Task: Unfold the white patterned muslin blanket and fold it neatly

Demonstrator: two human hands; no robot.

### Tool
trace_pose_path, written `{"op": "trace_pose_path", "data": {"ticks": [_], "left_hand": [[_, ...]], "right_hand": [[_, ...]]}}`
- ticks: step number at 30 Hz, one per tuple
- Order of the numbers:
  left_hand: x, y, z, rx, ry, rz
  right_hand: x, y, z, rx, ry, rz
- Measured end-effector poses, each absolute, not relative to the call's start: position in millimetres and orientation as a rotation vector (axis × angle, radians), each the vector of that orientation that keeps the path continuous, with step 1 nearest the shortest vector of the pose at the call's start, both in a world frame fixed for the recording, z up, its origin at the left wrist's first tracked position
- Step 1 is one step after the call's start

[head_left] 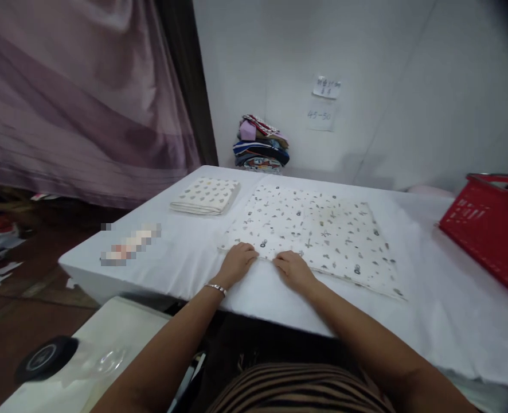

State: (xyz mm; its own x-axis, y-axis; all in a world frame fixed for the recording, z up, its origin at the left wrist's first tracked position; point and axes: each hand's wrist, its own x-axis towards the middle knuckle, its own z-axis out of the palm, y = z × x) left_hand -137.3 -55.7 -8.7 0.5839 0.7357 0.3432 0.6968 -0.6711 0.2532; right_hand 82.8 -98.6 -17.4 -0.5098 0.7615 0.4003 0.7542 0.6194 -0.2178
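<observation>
A white cloth with small grey and black printed figures [275,218] lies spread on the white-covered table, with a crease near its middle. My left hand [239,263] is at the cloth's near edge, fingers curled onto it. A short way to the right, my right hand [294,269] pinches the same edge, its thumb side turned toward the left hand. The fingertips of both hands are partly hidden against the fabric. Beyond the left hand rests a folded cream cloth with grey motifs [206,195], apart from the spread one.
A red plastic basket [490,229] stands at the table's right. Folded clothes [260,146] are piled at the back by the wall. A blurred-out item [129,245] lies at the left. Below the table edge is a white surface [120,327] with a black round object [45,358].
</observation>
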Motion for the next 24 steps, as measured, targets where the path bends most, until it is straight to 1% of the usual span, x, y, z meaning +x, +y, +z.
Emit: {"op": "trace_pose_path", "data": {"ticks": [4, 8, 11, 17, 24], "left_hand": [[-140.5, -50.5, -13.5, 2.679, 1.222, 0.721], [-136.3, -52.1, -9.0, 2.651, 1.26, 0.689], [-122.5, -56.7, -3.5, 2.649, 1.274, 0.694], [-87.2, -58.8, -4.4, 2.723, 1.067, 0.658], [-82.4, -55.7, -11.5, 2.678, 1.038, 0.643]], "right_hand": [[120.7, -119.6, -9.0, -1.161, -2.333, 0.051], [180.6, -143.4, -10.8, -1.373, -2.14, -0.06], [209.9, -158.3, -15.3, -1.545, -2.047, -0.087], [200.4, -160.7, -15.6, -1.549, -2.076, -0.021], [182.8, -140.8, -16.2, -1.544, -2.097, 0.012]]}}
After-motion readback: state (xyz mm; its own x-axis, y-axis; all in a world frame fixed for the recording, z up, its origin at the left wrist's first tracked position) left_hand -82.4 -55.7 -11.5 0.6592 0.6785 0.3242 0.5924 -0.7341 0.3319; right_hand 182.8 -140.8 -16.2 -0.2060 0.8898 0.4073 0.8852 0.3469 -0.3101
